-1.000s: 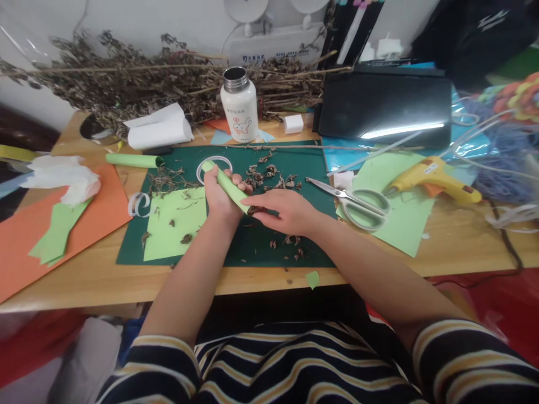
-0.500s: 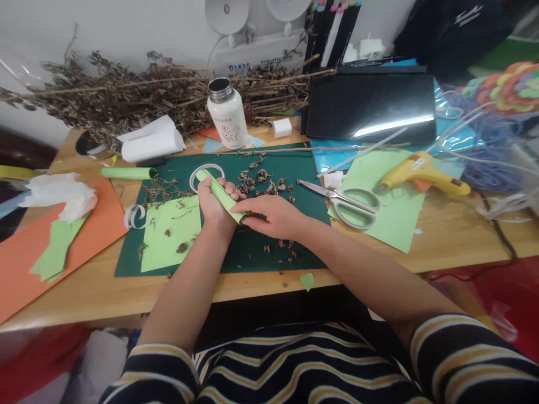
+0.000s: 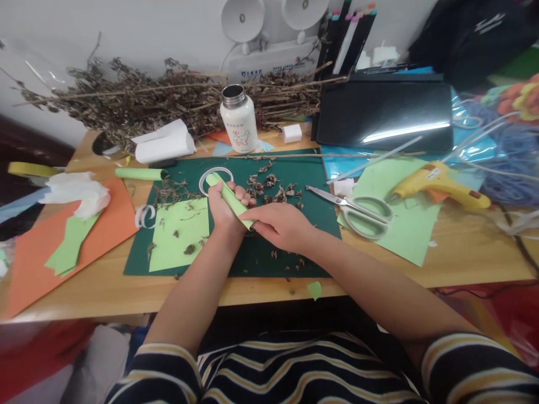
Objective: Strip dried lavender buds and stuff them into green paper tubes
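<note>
A rolled green paper tube (image 3: pixel 231 201) lies slantwise across the palm of my left hand (image 3: pixel 223 212), whose fingers wrap round it. At the tube's near end, the thumb and fingers of my right hand (image 3: pixel 283 225) pinch the rim; whether they also hold a scrap of dried leaf is hidden. Under the hands is a green cutting mat (image 3: pixel 269 258) strewn with crumbled dried leaves (image 3: pixel 275 193). A white tape ring (image 3: pixel 204 178) sits just behind the tube's far end. A light green sheet (image 3: pixel 179 235) with a few leaf bits lies left of my left hand.
Open scissors (image 3: pixel 357 213) and a yellow glue gun (image 3: pixel 440 182) lie to the right. A white bottle (image 3: pixel 239 123) stands uncapped behind the mat, before a heap of dried branches (image 3: pixel 138 101). Another green paper roll (image 3: pixel 141 174) and orange paper (image 3: pixel 33 252) are at left.
The whole view has shifted, so everything appears a little further right and lower. My right fingers remain at the tube's near end, and my left hand still holds it.
</note>
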A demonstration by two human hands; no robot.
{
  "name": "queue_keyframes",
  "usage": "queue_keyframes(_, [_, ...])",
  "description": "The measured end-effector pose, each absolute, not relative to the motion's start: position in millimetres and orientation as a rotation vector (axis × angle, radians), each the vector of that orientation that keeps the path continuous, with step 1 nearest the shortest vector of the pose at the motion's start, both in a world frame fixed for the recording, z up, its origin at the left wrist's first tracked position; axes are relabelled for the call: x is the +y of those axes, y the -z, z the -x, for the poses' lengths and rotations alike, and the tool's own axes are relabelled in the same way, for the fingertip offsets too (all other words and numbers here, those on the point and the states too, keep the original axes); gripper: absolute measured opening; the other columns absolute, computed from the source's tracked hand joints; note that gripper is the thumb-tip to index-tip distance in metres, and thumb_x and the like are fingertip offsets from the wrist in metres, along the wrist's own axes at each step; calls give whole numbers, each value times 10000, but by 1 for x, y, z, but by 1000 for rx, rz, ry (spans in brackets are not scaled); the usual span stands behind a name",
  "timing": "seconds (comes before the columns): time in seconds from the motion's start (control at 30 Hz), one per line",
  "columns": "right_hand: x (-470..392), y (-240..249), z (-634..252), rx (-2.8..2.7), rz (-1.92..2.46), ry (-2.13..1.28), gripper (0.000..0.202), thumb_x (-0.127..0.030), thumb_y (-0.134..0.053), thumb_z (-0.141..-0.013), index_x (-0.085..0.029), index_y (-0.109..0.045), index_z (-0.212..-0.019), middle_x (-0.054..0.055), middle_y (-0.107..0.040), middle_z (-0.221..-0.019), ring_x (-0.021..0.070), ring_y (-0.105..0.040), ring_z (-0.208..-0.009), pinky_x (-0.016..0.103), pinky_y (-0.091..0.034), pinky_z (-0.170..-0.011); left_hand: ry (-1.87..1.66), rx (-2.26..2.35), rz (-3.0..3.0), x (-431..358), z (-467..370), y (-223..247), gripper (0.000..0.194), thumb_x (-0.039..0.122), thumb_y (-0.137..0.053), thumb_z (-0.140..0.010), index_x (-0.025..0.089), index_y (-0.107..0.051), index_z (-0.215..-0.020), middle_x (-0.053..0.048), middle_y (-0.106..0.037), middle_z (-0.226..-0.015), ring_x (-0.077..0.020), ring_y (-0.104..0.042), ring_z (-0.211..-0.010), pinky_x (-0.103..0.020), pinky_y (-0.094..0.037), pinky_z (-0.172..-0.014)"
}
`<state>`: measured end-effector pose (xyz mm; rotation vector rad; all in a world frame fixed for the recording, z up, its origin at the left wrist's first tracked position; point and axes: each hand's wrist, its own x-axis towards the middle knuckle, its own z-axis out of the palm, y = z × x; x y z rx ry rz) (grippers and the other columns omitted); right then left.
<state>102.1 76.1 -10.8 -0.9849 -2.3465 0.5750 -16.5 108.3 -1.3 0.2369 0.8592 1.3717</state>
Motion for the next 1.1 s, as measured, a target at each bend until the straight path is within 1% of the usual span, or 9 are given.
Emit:
queue_keyframes(0.27, [83, -1, -120, -2381, 816, -676, 369, -267, -416, -858, -212, -528, -1205, 15, -691, -873, 128, -608, -761, 235, -430, -672, -1380, 807, -201, 113, 26, -2, 288, 385, -318, -791, 187, -348, -584, 66, -336, -396, -66, -355, -311, -193, -343, -397])
queue_keyframes(0.33, [90, -8, -133, -2330, 890, -653, 405, -274, -415, -858, -205, -485, -1251, 6, -684, -824, 120, -599, -721, 233, -435, -661, -1386, 778, -178, 115, 30, -2, 297, 397, -320, -796, 186, -349, -589, 64, -344, -412, -61, -357, -319, -190, -343, -402])
queue_keyframes(0.43, [98, -15, -161, -2222, 1200, -435, 464, -306, -448, -836, -196, -449, -1287, 38, -673, -886, 145, -590, -717, 275, -450, -658, -1424, 728, -195, 117, 36, 0, 324, 430, -300, -812, 187, -353, -605, 59, -365, -453, -66, -392, -357, -201, -374, -440])
queue_keyframes(0.53, [93, -13, -196, -2135, 1517, -262, 422, -372, -476, -814, -203, -538, -1196, 78, -654, -987, 189, -595, -776, 351, -469, -705, -1479, 722, -246, 118, 40, 1, 372, 477, -244, -825, 193, -350, -610, 48, -370, -481, -79, -415, -399, -211, -375, -451])
queue_keyframes(0.67, [67, -3, -232, -2157, 1778, -49, 362, -423, -472, -806, -211, -629, -1054, 108, -648, -987, 281, -591, -886, 440, -468, -722, -1500, 659, -318, 118, 41, 0, 422, 515, -209, -829, 197, -351, -591, 43, -324, -459, -80, -323, -358, -208, -275, -373])
queue_keyframes(0.77, [45, 1, -241, -2229, 1769, 7, 360, -419, -461, -814, -194, -644, -1028, 131, -652, -967, 310, -596, -870, 450, -467, -697, -1495, 671, -351, 117, 41, -3, 444, 544, -243, -828, 200, -367, -577, 54, -264, -430, -77, -264, -330, -210, -234, -345])
queue_keyframes(0.87, [30, 5, -238, -2281, 1654, -37, 396, -422, -428, -833, -184, -621, -1085, 145, -644, -1032, 326, -594, -911, 477, -459, -752, -1465, 736, -364, 118, 39, -4, 436, 537, -302, -830, 199, -393, -568, 65, -239, -406, -68, -248, -311, -205, -232, -337])
queue_keyframes(1.0, [17, 13, -218, -2217, 1511, -76, 332, -400, -465, -828, -212, -639, -1040, 99, -652, -1074, 290, -599, -983, 470, -461, -828, -1554, 833, -411, 123, 34, 2, 400, 489, -439, -808, 187, -417, -545, 68, -297, -402, -43, -267, -300, -189, -231, -337])
queue_keyframes(1.1, [14, 15, -197, -2194, 1410, -132, 243, -346, -502, -813, -233, -670, -949, 58, -687, -992, 244, -632, -916, 444, -483, -804, -1592, 879, -529, 124, 30, 9, 370, 464, -502, -786, 187, -443, -548, 70, -308, -394, -47, -296, -304, -192, -222, -341])
